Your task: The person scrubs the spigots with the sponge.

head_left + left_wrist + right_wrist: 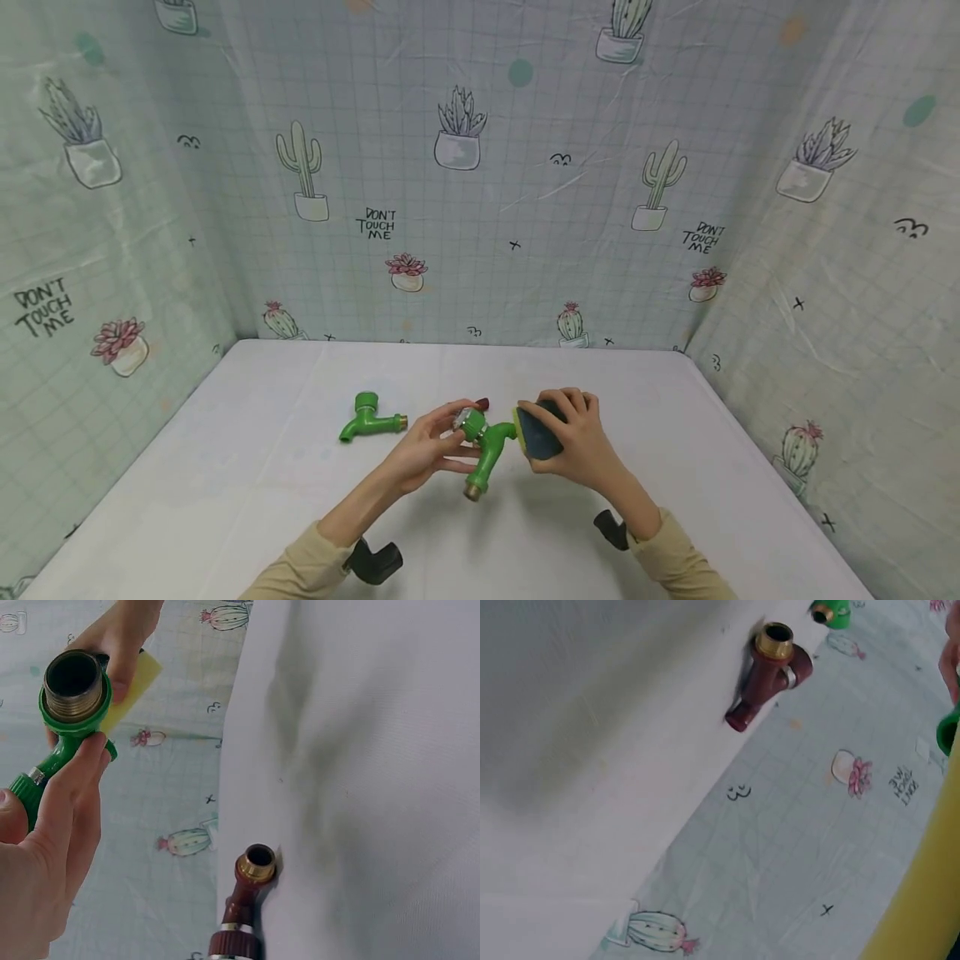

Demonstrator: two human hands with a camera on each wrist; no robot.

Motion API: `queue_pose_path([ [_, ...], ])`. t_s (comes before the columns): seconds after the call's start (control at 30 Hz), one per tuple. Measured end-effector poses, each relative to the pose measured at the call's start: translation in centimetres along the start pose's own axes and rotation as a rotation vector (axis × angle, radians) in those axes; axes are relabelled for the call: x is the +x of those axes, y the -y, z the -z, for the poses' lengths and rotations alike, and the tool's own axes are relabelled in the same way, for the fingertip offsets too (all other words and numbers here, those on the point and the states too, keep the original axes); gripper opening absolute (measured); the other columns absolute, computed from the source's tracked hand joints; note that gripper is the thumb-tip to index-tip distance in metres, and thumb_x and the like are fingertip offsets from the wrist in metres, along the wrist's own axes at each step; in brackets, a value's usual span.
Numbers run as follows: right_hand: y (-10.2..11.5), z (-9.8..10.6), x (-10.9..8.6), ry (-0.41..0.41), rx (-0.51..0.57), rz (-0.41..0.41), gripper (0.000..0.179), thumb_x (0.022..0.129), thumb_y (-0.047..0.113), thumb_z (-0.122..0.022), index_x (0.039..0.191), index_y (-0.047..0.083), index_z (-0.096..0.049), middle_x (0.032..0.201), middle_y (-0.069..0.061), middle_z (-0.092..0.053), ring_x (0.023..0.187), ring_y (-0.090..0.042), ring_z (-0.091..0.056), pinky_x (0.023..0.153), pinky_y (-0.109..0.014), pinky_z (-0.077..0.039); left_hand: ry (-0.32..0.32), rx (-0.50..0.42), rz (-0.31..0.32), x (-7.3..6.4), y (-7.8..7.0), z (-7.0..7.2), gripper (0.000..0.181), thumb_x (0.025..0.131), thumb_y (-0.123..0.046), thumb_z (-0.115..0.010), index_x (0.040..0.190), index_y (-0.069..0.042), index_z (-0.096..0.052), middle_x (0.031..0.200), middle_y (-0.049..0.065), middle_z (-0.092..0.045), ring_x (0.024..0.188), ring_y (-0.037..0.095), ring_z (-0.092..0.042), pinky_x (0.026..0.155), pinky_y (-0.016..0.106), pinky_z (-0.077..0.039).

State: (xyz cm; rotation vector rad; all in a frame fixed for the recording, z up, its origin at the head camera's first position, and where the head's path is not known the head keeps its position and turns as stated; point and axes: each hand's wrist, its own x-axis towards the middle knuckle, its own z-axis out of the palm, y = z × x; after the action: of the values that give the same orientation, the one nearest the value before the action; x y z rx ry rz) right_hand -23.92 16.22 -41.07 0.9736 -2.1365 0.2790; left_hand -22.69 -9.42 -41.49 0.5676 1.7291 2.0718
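In the head view my left hand (431,448) holds a green tap (491,450) by its handle end, above the table. The tap's brass threaded inlet points down towards me; its spout turns right. Gripped in my right hand (581,437) is a sponge (542,433), dark on one face and yellow on the other. The sponge's yellow side is at the spout's mouth; whether it presses there I cannot tell. The left wrist view shows the tap's threaded inlet (73,686) close up, with the yellow sponge (135,690) behind it.
A second green tap (371,421) lies on the white table (285,467) to the left. A dark red tap (769,675) lies on the table, mostly hidden behind my left fingers in the head view. Black bent pieces (375,562) show beside both forearms. Cactus-print cloth (510,192) surrounds the table.
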Motion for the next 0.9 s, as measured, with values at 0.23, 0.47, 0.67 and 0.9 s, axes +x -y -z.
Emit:
queue_pose_path([
  [0.23, 2.2, -0.2, 0.0, -0.049, 0.069, 0.08, 0.068, 0.064, 0.048, -0.069, 0.123, 0.019, -0.05, 0.11, -0.007, -0.047, 0.096, -0.022, -0.037, 0.077, -0.042, -0.028, -0.077, -0.046, 0.013, -0.2, 0.0, -0.4, 0.052, 0.091, -0.014, -0.05, 0.138, -0.008, -0.028, 0.119, 0.013, -0.048, 0.096, 0.025, -0.063, 0.079, 0.04, -0.053],
  [0.47, 1.9, -0.8, -0.1, -0.079, -0.104, 0.051, 0.085, 0.044, 0.04, -0.084, 0.12, 0.017, -0.053, 0.109, -0.01, -0.047, 0.095, -0.026, -0.037, 0.077, -0.048, -0.028, -0.029, -0.077, 0.028, -0.1, 0.1, -0.5, 0.052, 0.092, -0.016, -0.048, 0.138, -0.007, -0.026, 0.123, 0.016, -0.044, 0.102, 0.031, -0.059, 0.081, 0.042, -0.052],
  [0.67, 1.2, 0.2, 0.2, 0.017, -0.105, -0.179, 0.067, 0.057, 0.041, -0.075, 0.118, 0.019, -0.056, 0.106, -0.007, -0.05, 0.092, -0.025, -0.039, 0.07, -0.046, -0.032, -0.058, -0.011, -0.015, -0.2, 0.3, -0.5, 0.046, 0.089, -0.005, -0.051, 0.133, -0.008, -0.036, 0.138, 0.024, -0.021, 0.099, 0.032, -0.061, 0.077, 0.045, -0.053],
  [0.9, 1.7, 1.1, 1.2, 0.149, 0.194, -0.218, 0.061, 0.068, 0.038, -0.072, 0.123, 0.021, -0.053, 0.11, -0.003, -0.051, 0.094, -0.018, -0.04, 0.07, -0.033, -0.031, -0.015, 0.085, -0.039, -0.3, 0.1, -1.1, 0.045, 0.089, -0.004, -0.05, 0.133, -0.006, -0.037, 0.137, 0.024, -0.023, 0.092, 0.026, -0.064, 0.074, 0.045, -0.054],
])
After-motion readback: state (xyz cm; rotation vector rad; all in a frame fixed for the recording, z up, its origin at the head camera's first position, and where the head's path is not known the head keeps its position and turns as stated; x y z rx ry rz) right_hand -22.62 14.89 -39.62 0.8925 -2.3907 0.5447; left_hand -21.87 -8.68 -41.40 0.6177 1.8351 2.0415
